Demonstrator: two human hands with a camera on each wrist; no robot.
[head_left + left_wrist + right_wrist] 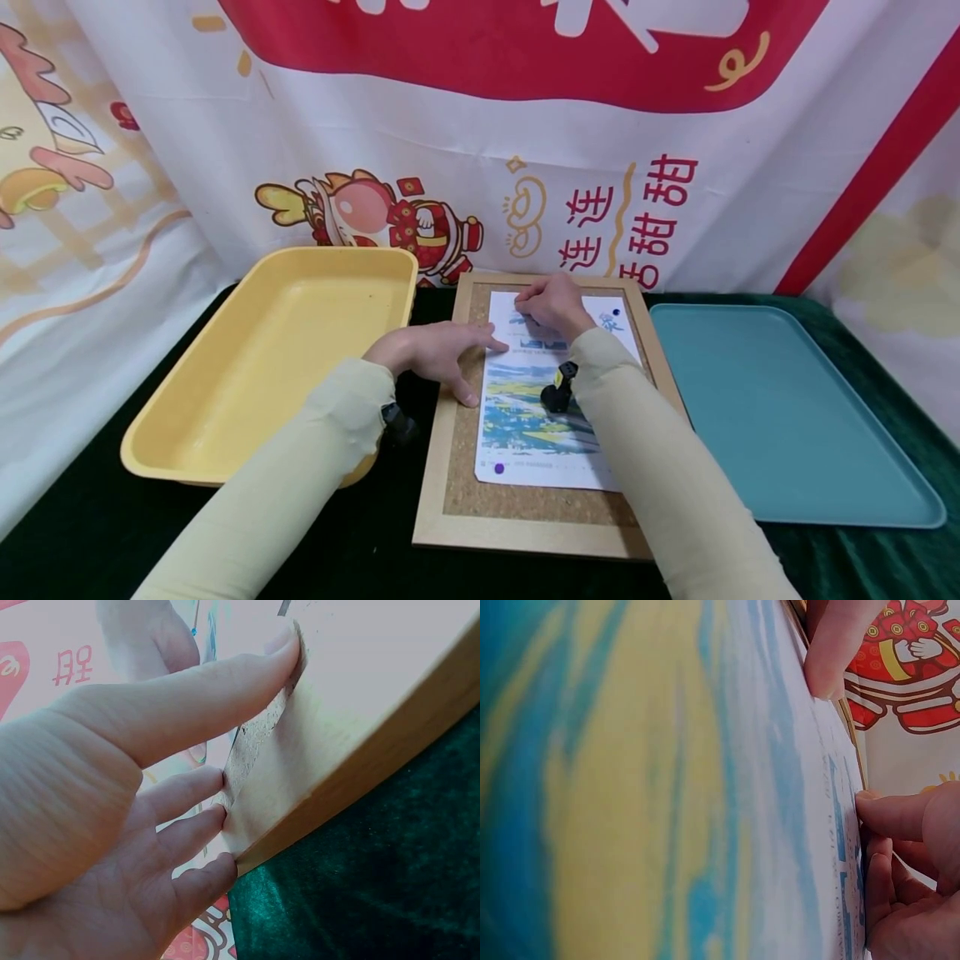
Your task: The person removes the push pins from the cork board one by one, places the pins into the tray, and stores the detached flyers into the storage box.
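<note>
- I have the cork board (517, 537), framed in pale wood, on the middle of the green-covered bench (360, 546), its top end near the far edge.
- The printed sheet (521, 392) lies on the cork; a purple pin (499, 468) sits near its near left corner and a dark pin (617, 312) near its far right corner.
- I see the person's right grip (557, 305) at the sheet's far left part, fingers curled and tips against the paper. Whatever might sit between them is hidden from me, so I can't tell whether this grip is grasping anything.
- The left grip (438, 350) is released: its index fingertip reaches the sheet's left edge, its thumb lower down, over the board's left side.
- Toward the bench's left edge I've got a yellow tray (262, 350), just beside the board.
- A teal tray (787, 417) lies toward the bench's right edge, just beside the board.
- Behind the bench's far edge hangs a printed backdrop (300, 117) with red lettering.
</note>
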